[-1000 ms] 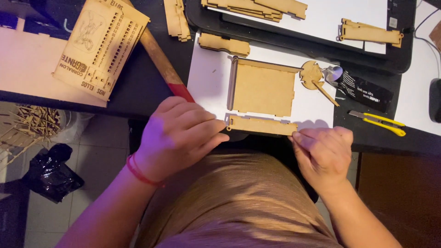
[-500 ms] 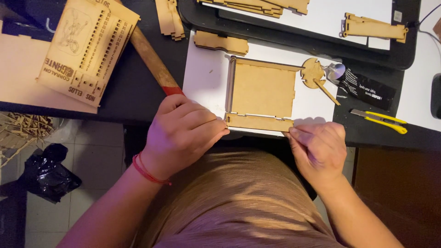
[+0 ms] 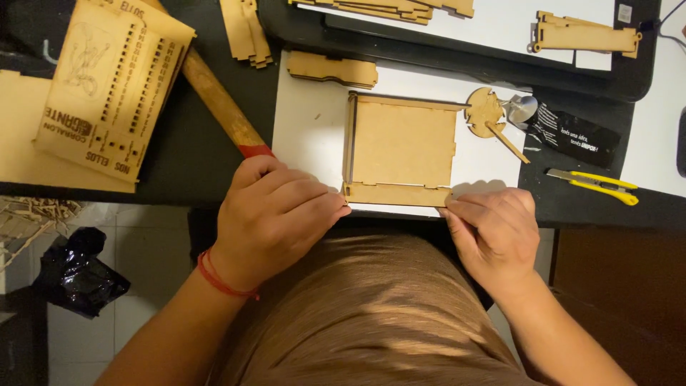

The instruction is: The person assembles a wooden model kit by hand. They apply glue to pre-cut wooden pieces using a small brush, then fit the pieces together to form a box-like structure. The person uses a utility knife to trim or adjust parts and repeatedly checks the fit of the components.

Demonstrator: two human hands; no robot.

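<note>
— So what is changing compared with a second ago?

— Hardly anything on the bench (image 3: 193, 154) is moving. The view is sitting a touch nearer and shifted, so the big engraved wooden sheet (image 3: 114, 86) is lying a little further left. Both hands are staying on the same piece. The left hand (image 3: 275, 214) is still curling over the left end of the near strip, and the right hand (image 3: 493, 229) is still pressing at its right end, fingertips (image 3: 457, 209) touching the corner.

— And the fingers?

— Both sets are bent close together, pinching or pushing on the near wall strip (image 3: 396, 194); I cannot tell how firmly they are gripping.

— How is the piece itself looking?

— It is a shallow wooden tray (image 3: 404, 143), pale brown, lying flat on a white sheet (image 3: 307, 121) at the bench's near edge, right in front of the person. A thin wall is standing along its left side, and the near strip is meeting the base with small tabs.

— What is lying around it?

— A wooden handle with a red end (image 3: 221, 107) is reaching toward the left hand. A black tube (image 3: 575, 136) and a round wooden cut-out (image 3: 486, 111) are lying just beyond the right hand, and a yellow cutter (image 3: 593, 186) is lying to its right.
</note>
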